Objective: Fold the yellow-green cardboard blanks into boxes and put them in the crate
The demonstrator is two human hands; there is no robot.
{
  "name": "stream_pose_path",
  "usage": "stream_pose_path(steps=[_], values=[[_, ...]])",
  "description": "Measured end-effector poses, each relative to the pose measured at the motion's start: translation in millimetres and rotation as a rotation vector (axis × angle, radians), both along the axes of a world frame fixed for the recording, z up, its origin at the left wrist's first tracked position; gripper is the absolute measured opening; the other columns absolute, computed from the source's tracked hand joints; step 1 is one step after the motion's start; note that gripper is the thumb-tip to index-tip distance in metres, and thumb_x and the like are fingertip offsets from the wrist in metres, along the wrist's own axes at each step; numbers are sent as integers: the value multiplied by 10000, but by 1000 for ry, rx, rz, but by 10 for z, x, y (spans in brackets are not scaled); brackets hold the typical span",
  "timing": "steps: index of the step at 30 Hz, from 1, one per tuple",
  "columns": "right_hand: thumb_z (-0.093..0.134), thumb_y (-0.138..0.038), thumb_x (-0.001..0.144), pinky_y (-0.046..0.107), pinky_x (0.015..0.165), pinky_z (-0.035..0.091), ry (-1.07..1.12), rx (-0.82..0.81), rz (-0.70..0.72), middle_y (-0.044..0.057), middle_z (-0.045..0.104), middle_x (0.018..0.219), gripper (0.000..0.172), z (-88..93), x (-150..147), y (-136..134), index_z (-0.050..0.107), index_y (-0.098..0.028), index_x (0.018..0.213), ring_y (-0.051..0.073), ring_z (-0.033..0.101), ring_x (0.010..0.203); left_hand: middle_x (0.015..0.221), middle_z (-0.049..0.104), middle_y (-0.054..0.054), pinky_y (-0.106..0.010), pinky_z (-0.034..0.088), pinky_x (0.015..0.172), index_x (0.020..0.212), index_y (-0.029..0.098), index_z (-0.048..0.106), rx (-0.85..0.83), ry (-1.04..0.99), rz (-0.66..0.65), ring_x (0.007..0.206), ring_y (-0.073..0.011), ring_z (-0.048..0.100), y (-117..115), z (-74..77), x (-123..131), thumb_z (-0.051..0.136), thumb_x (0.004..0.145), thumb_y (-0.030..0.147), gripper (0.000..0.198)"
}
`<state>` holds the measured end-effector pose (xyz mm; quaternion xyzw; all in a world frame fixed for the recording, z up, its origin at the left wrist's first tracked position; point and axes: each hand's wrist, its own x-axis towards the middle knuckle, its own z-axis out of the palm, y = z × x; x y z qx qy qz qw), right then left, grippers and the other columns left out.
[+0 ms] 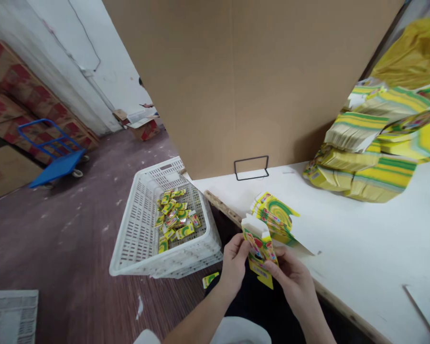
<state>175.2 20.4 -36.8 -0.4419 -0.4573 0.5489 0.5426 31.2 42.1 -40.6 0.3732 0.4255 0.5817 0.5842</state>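
Note:
Both my hands hold one small yellow, green and red printed carton (260, 248) at the table's near edge. My left hand (234, 265) pinches its left side, and my right hand (293, 277) grips its lower right, fingers curled. The carton stands upright with its white top flap open. Just behind it, a short fanned stack of flat cartons (275, 217) lies on the white table (361, 239). To the left on the floor, a white plastic crate (143, 239) holds several folded cartons (174, 217).
Tall piles of flat yellow-green cartons (376, 148) fill the table's far right. A brown cardboard wall (243, 81) stands behind the table, with a black wire stand (251, 168) at its foot. A blue trolley (57, 162) and stacked boxes stand far left. One carton (210, 279) lies on the floor.

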Motion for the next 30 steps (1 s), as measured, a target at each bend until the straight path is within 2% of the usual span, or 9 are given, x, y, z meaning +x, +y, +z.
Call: stream_pose_path(steps=[7, 11, 15, 17, 19, 22, 24, 26, 30], values=[[649, -451, 916, 272, 629, 546, -409, 149, 97, 47, 704, 804, 260, 84, 135, -41, 745, -211, 897, 196, 657, 724, 740, 720, -33, -261, 484, 697, 811, 154, 762, -32, -39, 39, 684, -147, 611, 23, 23, -117, 835, 744, 516, 376], [613, -313, 955, 256, 708, 558, -598, 376, 5, 33, 728, 918, 208, 206, 312, -37, 758, -299, 1104, 182, 690, 821, 1153, 745, -121, -379, 514, 943, 1211, 204, 714, 101, -73, -65, 1037, -265, 686, 160, 184, -374, 760, 765, 648, 631], [586, -220, 953, 316, 730, 545, -848, 593, 3, 27, 723, 899, 285, 307, 465, -36, 759, -369, 1125, 205, 656, 827, 1398, 619, -184, -470, 430, 1098, 1469, 216, 512, 199, 162, -375, 1264, -353, 598, 202, 451, -598, 755, 632, 789, 1043], [558, -182, 953, 375, 795, 534, -928, 662, 35, 28, 725, 898, 333, 332, 441, -46, 756, -393, 1119, 224, 642, 842, 1482, 544, -195, -497, 382, 1145, 1538, 217, 409, 194, 439, -575, 1339, -385, 535, 152, 540, -569, 907, 533, 639, 1199], [568, -177, 940, 470, 951, 495, -944, 677, -12, 45, 720, 1017, 361, 331, 365, -62, 738, -412, 1154, 263, 640, 966, 1435, 590, -166, -490, 428, 1104, 1520, 228, 419, 154, 620, -662, 1293, -376, 573, 84, 559, -452, 941, 563, 469, 1116], [670, -298, 898, 615, 1149, 338, -785, 485, -291, 109, 536, 1448, 565, 256, 234, -87, 541, -356, 1445, 369, 484, 1336, 1243, 697, -99, -422, 520, 968, 1383, 230, 527, 104, 733, -569, 1100, -312, 670, 10, 486, -244, 850, 669, 331, 791], [694, -413, 886, 606, 1168, 350, -505, 241, -396, 140, 371, 1602, 811, 164, 170, -96, 308, -287, 1588, 381, 385, 1448, 1240, 691, -97, -421, 516, 978, 1357, 223, 530, 135, 782, -520, 1093, -309, 666, -15, 417, -155, 838, 651, 292, 773], [648, -498, 907, 551, 1130, 441, -163, -8, -342, 145, 414, 1592, 831, 65, 128, -95, 254, -274, 1604, 354, 460, 1419, 1322, 650, -113, -442, 482, 1046, 1410, 224, 482, 213, 800, -543, 1174, -327, 634, -29, 356, -115, 834, 639, 277, 849], [687, -551, 857, 494, 1009, 567, 233, -273, -4, 140, 660, 1367, 709, -41, 98, -77, 500, -272, 1482, 340, 632, 1256, 1400, 563, -126, -432, 480, 1063, 1522, 255, 342, 393, 809, -556, 1241, -324, 593, -51, 250, -112, 783, 684, 253, 947]])
